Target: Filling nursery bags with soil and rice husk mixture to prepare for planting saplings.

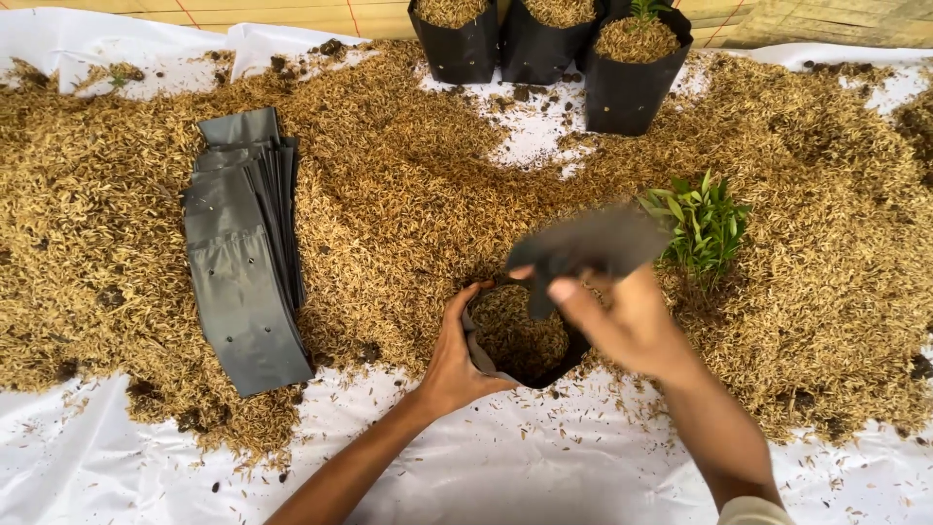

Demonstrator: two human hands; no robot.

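The left hand cups the near-left rim of an open black bag, fingers curled on its edge, so its grip is clamped on the bag. The bag stands upright, partly filled with husk, at the near edge of the husk heap. The right hand sits just right of the bag, its grip pinched on a dark flap, blurred, that rises above the bag's rim; whether the flap belongs to that bag I cannot tell. Just beyond the right hand, seedlings lie on the husk. To the left, well apart, lies a stack of flat bags. At the far edge stand three filled bags. White sheet lies under everything.
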